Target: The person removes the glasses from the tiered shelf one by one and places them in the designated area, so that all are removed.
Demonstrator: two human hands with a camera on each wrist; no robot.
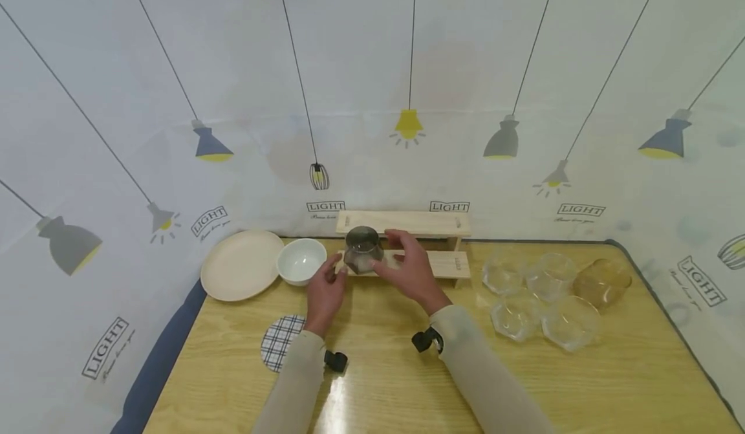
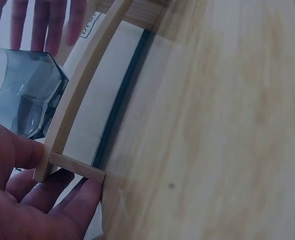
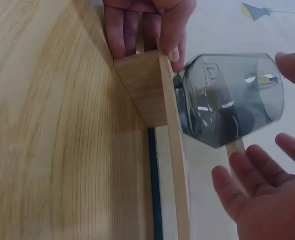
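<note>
A grey-tinted faceted glass [image 1: 363,251] stands at the left end of the lower step of a two-step wooden rack [image 1: 448,264]. My left hand [image 1: 326,298] grips that end of the rack. In the left wrist view its thumb lies by the step's edge, with the fingers curled under and around the end support [image 2: 77,166]. Spread around the right side of the glass is my right hand [image 1: 414,269]. The right wrist view has its thumb close to the glass rim and its other fingers loosely extended, apart from the glass [image 3: 227,100].
Left of the rack are a white bowl [image 1: 301,262] and a large beige plate [image 1: 241,266]. A checked round coaster [image 1: 282,342] lies nearer, partly behind the left sleeve. Several clear glasses [image 1: 515,317] and an amber glass [image 1: 602,283] stand at right. A printed wall sheet [image 1: 407,175] rises behind.
</note>
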